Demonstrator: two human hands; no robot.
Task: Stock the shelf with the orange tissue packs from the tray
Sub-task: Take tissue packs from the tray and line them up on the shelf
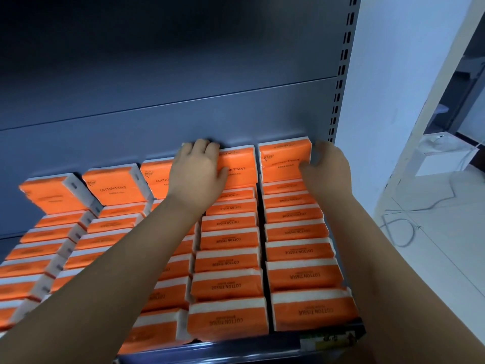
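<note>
The left hand (195, 170) is gripping an upright pack (240, 166) at the frame's centre, fingers hooking over its top edge, thumb lying on its orange face; the right hand (326, 169) is clasping the corner pack (282, 160) just beside it, thumb in front, blurred fingers wrapping its right end; orange tissue packs (228, 285) are filling the shelf (210, 349) in leaning columns; a slotted upright (341, 74) is standing at right; cables (393, 212) are lying beyond.

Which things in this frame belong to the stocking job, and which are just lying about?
Job: orange tissue packs, shelf, left hand and right hand gripping the back packs.
Lying about: white box, cables on the floor.
</note>
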